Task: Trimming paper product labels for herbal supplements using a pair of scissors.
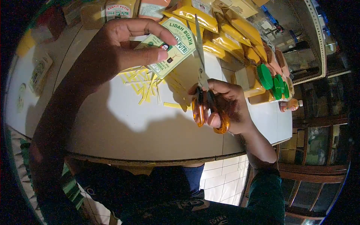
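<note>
Between thumb and fingers, my left hand (135,46) holds a green and cream printed paper label (180,57) with a rounded edge, above the white table (126,112). My right hand (230,104) grips scissors (201,76) by their amber handles, thumb and fingers in the loops. The scissor blades point away from me, a little apart, and lie close along the label's right edge; whether they touch it I cannot tell. Thin yellow and white paper strips (146,84) are scattered on the table beneath the label.
Bags of yellow powder (197,14) are piled at the back. Jars with green lids (265,76) lie at the right, near a small bottle (289,105). A stack of labels (40,73) sits at the far left. The table's near edge (157,162) runs before my body.
</note>
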### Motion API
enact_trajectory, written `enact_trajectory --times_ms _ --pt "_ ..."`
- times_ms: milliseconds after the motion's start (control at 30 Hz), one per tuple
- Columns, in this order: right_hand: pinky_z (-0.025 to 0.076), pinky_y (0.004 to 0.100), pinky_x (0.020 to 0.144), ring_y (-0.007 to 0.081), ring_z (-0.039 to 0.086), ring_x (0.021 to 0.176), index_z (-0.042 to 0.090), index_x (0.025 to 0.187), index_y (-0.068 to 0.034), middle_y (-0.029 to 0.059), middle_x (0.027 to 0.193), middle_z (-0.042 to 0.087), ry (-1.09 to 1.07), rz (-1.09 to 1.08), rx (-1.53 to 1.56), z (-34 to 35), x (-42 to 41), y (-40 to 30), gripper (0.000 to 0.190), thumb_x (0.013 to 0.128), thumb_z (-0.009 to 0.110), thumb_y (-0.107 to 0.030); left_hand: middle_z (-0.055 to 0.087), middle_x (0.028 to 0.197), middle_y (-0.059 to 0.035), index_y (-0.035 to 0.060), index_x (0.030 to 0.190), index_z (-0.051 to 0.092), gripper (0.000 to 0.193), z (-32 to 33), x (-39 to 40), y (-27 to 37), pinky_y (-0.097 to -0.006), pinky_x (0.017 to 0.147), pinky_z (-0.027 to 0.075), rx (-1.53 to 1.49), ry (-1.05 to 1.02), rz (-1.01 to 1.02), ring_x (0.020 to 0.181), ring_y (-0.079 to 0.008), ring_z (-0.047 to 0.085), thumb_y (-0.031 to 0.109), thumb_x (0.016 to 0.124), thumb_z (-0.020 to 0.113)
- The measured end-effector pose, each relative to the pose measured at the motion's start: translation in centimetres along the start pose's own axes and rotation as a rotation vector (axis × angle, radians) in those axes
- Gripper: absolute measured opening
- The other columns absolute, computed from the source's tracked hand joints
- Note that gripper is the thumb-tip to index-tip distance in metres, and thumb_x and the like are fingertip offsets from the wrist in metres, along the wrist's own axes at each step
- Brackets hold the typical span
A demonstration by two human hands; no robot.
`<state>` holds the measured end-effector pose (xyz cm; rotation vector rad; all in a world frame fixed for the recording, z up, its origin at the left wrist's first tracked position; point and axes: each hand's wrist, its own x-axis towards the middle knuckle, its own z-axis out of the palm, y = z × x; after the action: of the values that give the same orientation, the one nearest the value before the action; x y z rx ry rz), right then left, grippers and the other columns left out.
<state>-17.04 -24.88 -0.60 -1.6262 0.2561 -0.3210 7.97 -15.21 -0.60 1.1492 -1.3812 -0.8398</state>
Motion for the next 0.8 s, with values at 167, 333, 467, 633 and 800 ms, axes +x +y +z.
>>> enact_trajectory --times_ms 167,333,467,633,800 --pt "0.049 0.0249 0.07 0.0113 0.06 0.077 0.053 0.112 0.003 0.0053 0.084 0.06 -0.013 0.015 -0.008 -0.15 -0.05 -0.03 0.049 0.072 0.078 -0.008 0.063 0.092 -0.0016 0.0047 0.1 0.064 0.022 -0.09 0.23 -0.06 -0.0197 0.072 0.045 0.056 -0.028 0.032 0.08 -0.007 0.057 0.014 0.08 0.067" --pt "0.05 0.0251 0.071 0.0118 0.06 0.078 0.053 0.112 0.003 0.0057 0.085 0.06 -0.024 0.003 -0.011 -0.15 -0.06 0.08 0.048 0.072 0.078 -0.007 0.063 0.093 -0.0019 0.0047 0.1 0.064 0.022 -0.1 0.16 -0.16 -0.0202 0.073 0.045 0.041 -0.021 0.024 0.082 -0.0072 0.057 0.015 0.08 0.067" --pt "0.05 0.0262 0.072 0.0132 0.06 0.081 0.052 0.113 0.003 0.0073 0.091 0.06 -0.016 -0.003 0.057 -0.19 -0.14 0.24 0.049 0.071 0.077 -0.003 0.063 0.093 -0.0014 0.005 0.1 0.064 0.022 -0.09 0.15 -0.04 -0.02 0.073 0.045 0.013 -0.018 0.018 0.082 -0.0067 0.057 0.014 0.08 0.067" --pt "0.05 0.0267 0.073 0.0139 0.06 0.082 0.052 0.114 0.003 0.0076 0.092 0.06 0.002 0.014 0.058 -0.31 -0.17 0.29 0.05 0.071 0.077 -0.003 0.063 0.09 -0.0007 0.0052 0.1 0.065 0.022 -0.01 0.25 -0.28 -0.0187 0.069 0.045 0.006 -0.013 0.011 0.078 -0.0057 0.057 0.014 0.08 0.068" --pt "0.051 0.0278 0.072 0.0147 0.062 0.08 0.051 0.114 0.002 0.0086 0.089 0.061 -0.044 0.036 -0.008 -0.5 -0.12 0.13 0.051 0.07 0.077 -0.002 0.064 0.085 0.0006 0.0054 0.099 0.065 0.021 -0.44 0.11 -0.05 -0.0174 0.063 0.044 0.101 -0.022 -0.029 0.074 -0.0049 0.057 0.013 0.079 0.068"
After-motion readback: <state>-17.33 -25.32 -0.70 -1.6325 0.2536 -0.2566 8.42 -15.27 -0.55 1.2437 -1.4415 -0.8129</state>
